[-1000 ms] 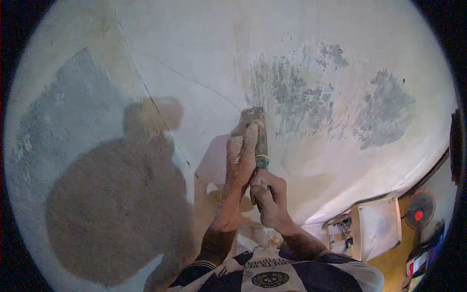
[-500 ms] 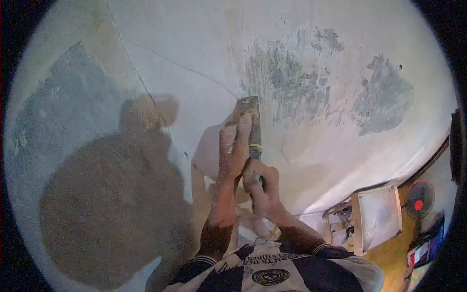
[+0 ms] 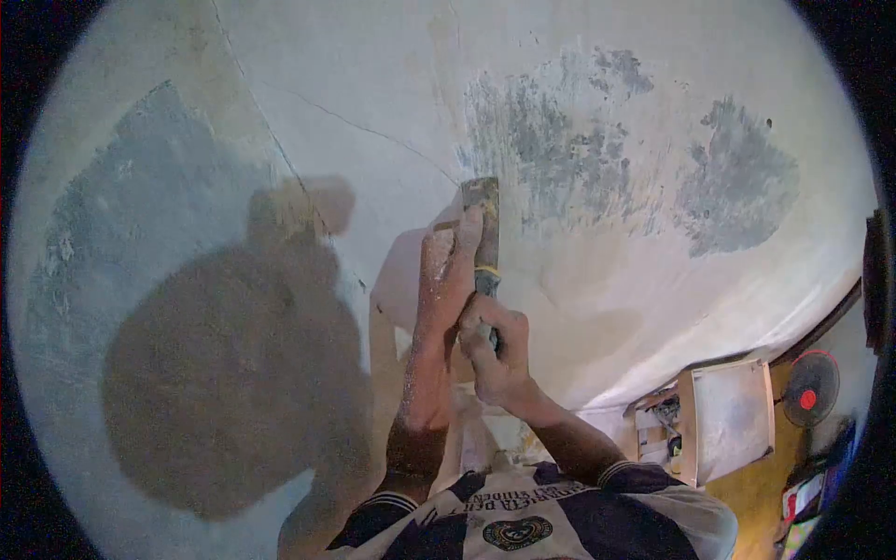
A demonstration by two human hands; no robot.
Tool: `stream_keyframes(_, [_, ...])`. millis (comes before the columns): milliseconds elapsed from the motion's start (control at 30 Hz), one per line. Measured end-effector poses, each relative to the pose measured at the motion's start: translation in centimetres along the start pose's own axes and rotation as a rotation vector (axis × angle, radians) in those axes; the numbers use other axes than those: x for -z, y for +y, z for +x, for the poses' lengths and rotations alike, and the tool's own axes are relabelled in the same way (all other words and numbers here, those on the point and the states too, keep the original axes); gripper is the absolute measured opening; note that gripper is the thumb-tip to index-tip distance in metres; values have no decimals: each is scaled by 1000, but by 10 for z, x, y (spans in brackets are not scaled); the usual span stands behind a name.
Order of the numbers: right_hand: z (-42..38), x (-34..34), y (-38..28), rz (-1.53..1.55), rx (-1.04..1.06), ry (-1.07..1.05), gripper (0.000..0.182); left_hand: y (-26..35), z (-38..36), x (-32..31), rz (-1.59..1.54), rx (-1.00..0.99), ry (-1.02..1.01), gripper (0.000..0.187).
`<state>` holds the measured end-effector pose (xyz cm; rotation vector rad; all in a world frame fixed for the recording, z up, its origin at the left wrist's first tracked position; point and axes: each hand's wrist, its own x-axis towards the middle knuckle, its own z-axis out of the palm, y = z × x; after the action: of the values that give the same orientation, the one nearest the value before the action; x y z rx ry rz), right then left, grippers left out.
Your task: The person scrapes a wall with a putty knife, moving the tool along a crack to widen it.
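Note:
A scraper (image 3: 488, 245) with a worn, stained metal blade and a dark handle stands upright against the wall, its edge touching the surface. My right hand (image 3: 496, 334) is wrapped round the handle, thumb alongside it. Higher up, my left hand (image 3: 450, 271), dusted with white, holds the blade from its left side, with fingers laid along the metal. The blade edge meets the lower left border of a rough grey patch (image 3: 551, 154) where the pale coating is streaked and worn off. Parts of the handle are hidden by my right hand.
Another grey patch (image 3: 747, 177) lies farther right, and a large bare area (image 3: 140, 205) is on the left. Thin cracks cross the wall (image 3: 373, 84). A fan (image 3: 808, 390) and an open box-like cabinet (image 3: 728, 420) stand at lower right. My shadow covers the lower left.
Both hands and the scraper have shifted slightly upward along the wall, with the blade still against it. The view has moved a little, so the shadow sits farther right.

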<state>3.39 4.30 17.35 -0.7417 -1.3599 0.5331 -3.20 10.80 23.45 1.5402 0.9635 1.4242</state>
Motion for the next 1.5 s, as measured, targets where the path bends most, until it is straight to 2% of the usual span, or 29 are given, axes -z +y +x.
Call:
stream_keyframes(67, [-5, 1, 10, 47, -46, 15, 11, -24, -4, -7, 47, -107, 93, 43])
stream_keyframes(133, [-3, 7, 1, 121, -87, -19, 11, -16, 0, -5, 134, -126, 99, 42])
stream_keyframes(167, [-6, 9, -3, 157, -121, -29, 11, -11, 0, 0, 196, -62, 54, 42])
stream_keyframes(233, [-4, 0, -3, 92, -21, 5, 11, -20, 1, 6, -35, 126, -68, 41])
stream_keyframes(267, [-4, -3, -2, 54, 30, 15, 12, -24, -2, 4, -5, 53, -40, 41])
stream_keyframes(367, [-12, 2, 13, 71, -52, 22, 12, -39, -7, -1, 74, -106, 35, 40])
stream_keyframes(433, [-12, 6, 16, 63, 1, 13, 13, -37, -1, -6, 107, -132, 35, 40])
stream_keyframes(533, [-14, 3, 17, 16, 58, 4, 14, -35, -4, -3, -57, 115, -57, 43])
stream_keyframes(633, [-17, -5, 29, 41, 13, 32, 15, -20, 1, 12, 73, 227, -214, 46])
stream_keyframes(700, [-21, -2, 38, 44, -21, 47, 16, -36, -2, 0, 54, -17, -82, 42])
stream_keyframes(800, [-9, 8, 41, 9, 58, 53, 17, -36, 8, -11, 18, -212, 3, 42])
stream_keyframes(833, [0, 8, 39, 11, 93, 55, 17, -33, 6, -12, 12, -227, 10, 42])
stream_keyframes(867, [8, 12, 35, 8, 137, 47, 16, -29, 9, -16, 35, -149, 82, 43])
stream_keyframes(933, [12, 18, 22, 25, 82, 12, 16, -13, 14, -23, 85, -5, 235, 44])
stream_keyframes(1000, [13, 17, 23, 54, 62, 13, 15, -6, 8, -10, 110, -19, -22, 44])
stream_keyframes(1067, [-17, 17, 32, 66, 26, 38, 14, -42, -1, -11, 117, -102, -65, 44])
stream_keyframes(1100, [-18, 16, 30, 64, -62, 33, 13, -42, -3, -14, 78, -39, -47, 43])
stream_keyframes(1167, [-12, 14, 21, 75, 3, 14, 12, -39, 0, -9, -105, 5, -138, 43])
stream_keyframes(1233, [-8, 13, 18, 73, 29, 8, 12, -35, 1, -9, -127, -7, -96, 43])
stream_keyframes(1300, [-10, 11, 23, 59, 2, 9, 13, -44, -3, -15, 12, -58, 83, 43])
stream_keyframes(1433, [-3, 17, 27, 59, 32, -3, 14, -33, 5, -11, 106, -95, -19, 45])
stream_keyframes(1500, [11, 14, 18, 52, 29, 13, 13, -20, 14, -10, 48, 15, -18, 45])
